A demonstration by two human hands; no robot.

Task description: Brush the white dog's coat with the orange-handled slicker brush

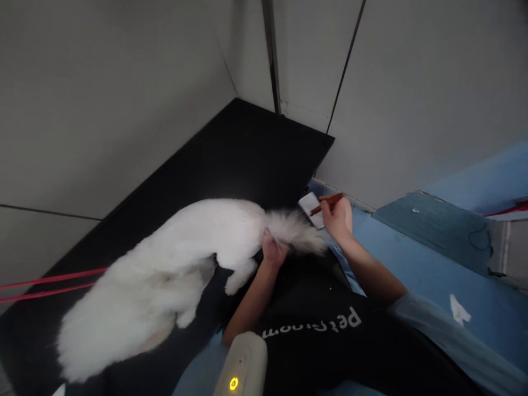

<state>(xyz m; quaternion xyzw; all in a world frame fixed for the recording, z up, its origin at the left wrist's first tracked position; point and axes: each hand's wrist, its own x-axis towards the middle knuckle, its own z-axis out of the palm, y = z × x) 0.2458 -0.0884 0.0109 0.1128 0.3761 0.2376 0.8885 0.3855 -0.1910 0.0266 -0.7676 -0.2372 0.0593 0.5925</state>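
A white dog (pixel 177 242) with a close-clipped body stands on a black table, its fluffy tail (pixel 297 231) pointing to the right. My left hand (pixel 273 250) is closed around the tail near its base; some of the fingers are hidden in the fur. To the right of the tail, my right hand (pixel 336 214) grips the brown handle of what looks like a slicker brush (pixel 312 209). Its pale rectangular head is beside the tail tip, and I cannot tell whether it touches the fur.
The black tabletop (pixel 231 148) meets grey walls at its far side. Red straps (pixel 53 283) run from the dog to the left. A pale device with a yellow light (pixel 243 366) is at the bottom. On the blue floor lies a white scrap (pixel 458 309), below a teal board (pixel 437 228).
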